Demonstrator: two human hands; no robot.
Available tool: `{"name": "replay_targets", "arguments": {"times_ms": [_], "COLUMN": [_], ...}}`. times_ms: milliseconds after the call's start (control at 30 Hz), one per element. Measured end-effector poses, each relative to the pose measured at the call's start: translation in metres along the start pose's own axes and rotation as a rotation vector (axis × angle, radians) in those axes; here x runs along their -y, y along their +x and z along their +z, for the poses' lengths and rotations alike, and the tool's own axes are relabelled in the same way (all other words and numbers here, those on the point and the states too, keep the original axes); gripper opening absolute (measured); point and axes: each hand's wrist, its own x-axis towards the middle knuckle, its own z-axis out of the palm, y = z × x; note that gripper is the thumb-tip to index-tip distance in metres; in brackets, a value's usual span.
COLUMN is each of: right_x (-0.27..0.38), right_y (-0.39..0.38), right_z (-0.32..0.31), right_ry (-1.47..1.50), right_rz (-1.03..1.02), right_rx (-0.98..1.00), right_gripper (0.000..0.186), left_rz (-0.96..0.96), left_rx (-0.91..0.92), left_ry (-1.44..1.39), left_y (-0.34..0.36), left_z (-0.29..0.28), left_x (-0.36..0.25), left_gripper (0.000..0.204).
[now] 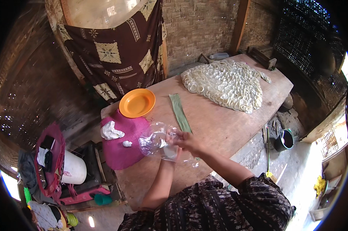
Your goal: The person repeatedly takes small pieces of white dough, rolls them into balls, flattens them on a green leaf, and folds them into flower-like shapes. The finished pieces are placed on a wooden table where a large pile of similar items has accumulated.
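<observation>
My right hand [184,139] grips a crumpled sheet of clear plastic [154,139] above the wooden table [220,127]. My left hand [174,153] is behind the plastic, its fingers mostly hidden, with a pale white piece [168,150] at it; I cannot tell whether it holds that piece. To the left, a magenta mat [120,158] carries a larger lump of white soft material [111,132] and a smaller one [127,143]. An orange plate [137,103] sits at the table's back left. A green leaf strip [178,109] lies beyond my hands.
Many pale, thin rounds [224,82] cover the table's back right. A clear container [219,56] is at the back edge. At lower left are a white bucket [72,169] and a teal cup [102,199]. A black bucket [282,142] stands on the floor right.
</observation>
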Motion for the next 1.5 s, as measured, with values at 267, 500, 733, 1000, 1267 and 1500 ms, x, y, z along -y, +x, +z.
{"name": "replay_targets", "arguments": {"times_ms": [267, 500, 733, 1000, 1267, 1500], "right_x": [-0.024, 0.012, -0.075, -0.063, -0.036, -0.018], "right_y": [-0.012, 0.005, 0.031, 0.034, 0.11, 0.184], "right_z": [-0.01, -0.07, -0.128, -0.131, -0.144, -0.159], "right_ry": [-0.613, -0.554, -1.193, -1.58, -1.617, -1.584], "right_rz": [-0.191, -0.156, -0.27, -0.186, -0.173, -0.12], "right_rx": [-0.173, -0.108, -0.154, -0.011, -0.013, -0.088], "right_gripper": [0.063, 0.05, 0.066, 0.098, 0.096, 0.087], "left_rz": [0.033, 0.018, 0.277, 0.436, 0.391, 0.344], "left_rx": [-0.09, 0.338, 0.661, 0.743, 0.733, 0.725], "left_ry": [0.092, 1.289, 2.343, 2.369, 2.329, 2.336], "left_y": [-0.016, -0.035, -0.064, -0.057, -0.054, -0.054], "left_z": [0.021, 0.025, 0.019, 0.01, 0.015, 0.02], "left_x": [0.012, 0.028, 0.066, 0.068, 0.07, 0.068], "left_gripper": [0.07, 0.052, 0.053, 0.053, 0.058, 0.06]}}
